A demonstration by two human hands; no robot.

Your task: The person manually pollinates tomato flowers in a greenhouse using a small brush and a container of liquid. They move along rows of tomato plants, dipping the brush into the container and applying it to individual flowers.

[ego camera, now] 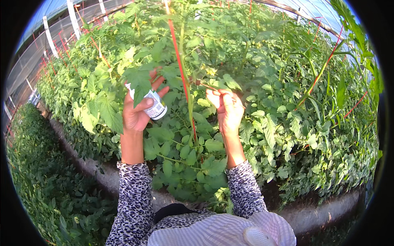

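Observation:
A small white plastic bottle (156, 106) with a printed label lies tilted in my left hand (138, 112), the thumb across it and the fingers spread behind. A broad green leaf hides part of that hand and the bottle. My right hand (227, 106) pinches a thin reddish-brown stick (207, 86) between thumb and fingers; its far end points left at the upright plant stem (190, 104). Between my hands, that stem rises beside a red string (179, 58). Near the stick's end is a yellow flower cluster (211, 70), just above it.
Dense tomato plants (271, 129) with other red strings stand ahead and on both sides. A narrow pale path (101, 180) curves before me, with another leafy row (46, 172) at lower left. White posts (74, 18) and a greenhouse frame stand behind.

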